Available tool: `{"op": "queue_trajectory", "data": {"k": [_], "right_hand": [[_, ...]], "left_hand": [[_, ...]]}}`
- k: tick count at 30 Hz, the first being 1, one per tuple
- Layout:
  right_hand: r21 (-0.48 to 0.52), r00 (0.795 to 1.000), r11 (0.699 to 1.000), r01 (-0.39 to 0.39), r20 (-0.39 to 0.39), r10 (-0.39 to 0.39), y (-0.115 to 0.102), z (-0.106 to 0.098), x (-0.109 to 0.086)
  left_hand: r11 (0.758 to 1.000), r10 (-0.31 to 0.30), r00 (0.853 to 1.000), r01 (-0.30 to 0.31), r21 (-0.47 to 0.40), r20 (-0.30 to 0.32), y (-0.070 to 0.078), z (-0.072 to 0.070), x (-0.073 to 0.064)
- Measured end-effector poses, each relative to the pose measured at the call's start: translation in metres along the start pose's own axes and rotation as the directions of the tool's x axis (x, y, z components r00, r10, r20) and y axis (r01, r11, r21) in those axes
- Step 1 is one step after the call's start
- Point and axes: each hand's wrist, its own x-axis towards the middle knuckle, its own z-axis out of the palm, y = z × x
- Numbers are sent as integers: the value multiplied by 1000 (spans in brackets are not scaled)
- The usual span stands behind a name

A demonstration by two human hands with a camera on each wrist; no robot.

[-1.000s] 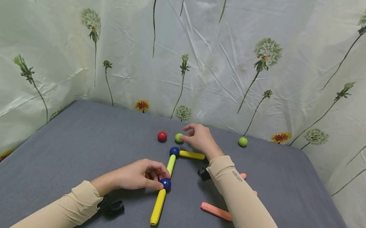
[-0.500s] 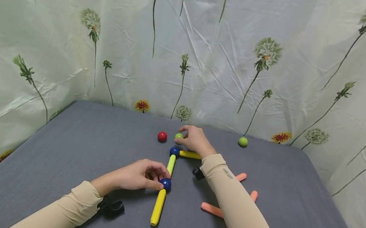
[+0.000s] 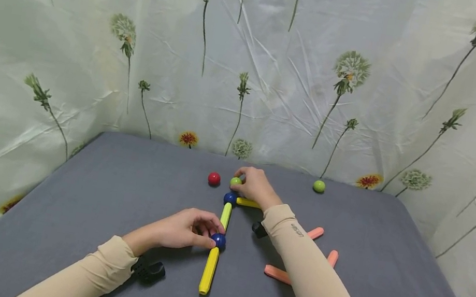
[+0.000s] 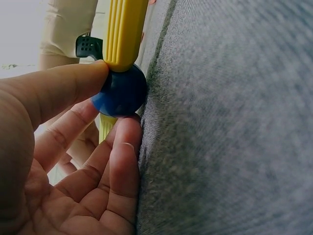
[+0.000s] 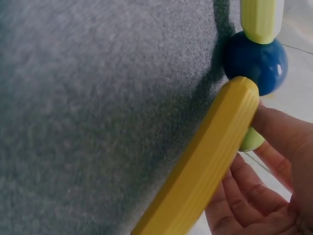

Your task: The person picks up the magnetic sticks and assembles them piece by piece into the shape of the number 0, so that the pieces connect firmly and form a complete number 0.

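Observation:
My left hand (image 3: 187, 228) holds a dark blue ball (image 4: 122, 90) between thumb and fingers, low on the cloth. A ribbed yellow rod (image 3: 208, 271) joins that ball on the near side, and a lime-green rod (image 3: 225, 216) runs from it to a second blue ball (image 5: 257, 62). Another yellow rod (image 5: 195, 161) leads right from this far ball, partly behind the right wrist. Just beyond it, my right hand (image 3: 257, 187) pinches a green ball (image 3: 236, 182) with thumb and index finger. In the right wrist view the yellow rod and blue ball hide much of the green one.
A red ball (image 3: 214, 179) lies left of the right hand. Another green ball (image 3: 319, 186) is farther right at the back. Coral rods (image 3: 277, 274) lie partly under the right forearm. A flowered curtain (image 3: 172, 90) rises behind the grey cloth (image 3: 144, 169).
My right hand has shifted slightly left and its fingers have closed around the green ball. The left hand keeps its place on the blue ball. The head view has shifted slightly.

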Motion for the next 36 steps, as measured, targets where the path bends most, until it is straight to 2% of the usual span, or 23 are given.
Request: {"op": "queue_trajectory", "data": {"k": [8, 13, 20, 29, 36], "right_hand": [[25, 1000, 1000, -8, 17, 8, 3, -12, -12], [28, 999, 999, 43, 24, -44, 9, -19, -20], [38, 994, 994, 103, 19, -103, 14, -28, -36], [76, 987, 984, 162, 4, -163, 21, -29, -60], [112, 985, 979, 169, 12, -171, 24, -29, -84]], "left_hand": [[1000, 21, 1000, -21, -3, 5, 1, 1, 0], [1000, 20, 1000, -20, 12, -4, 1, 0, -1], [1000, -10, 1000, 10, 20, -15, 2, 0, 1], [1000, -10, 1000, 10, 2, -6, 3, 0, 1], [1000, -21, 1000, 21, 5, -8, 5, 0, 2]]}}
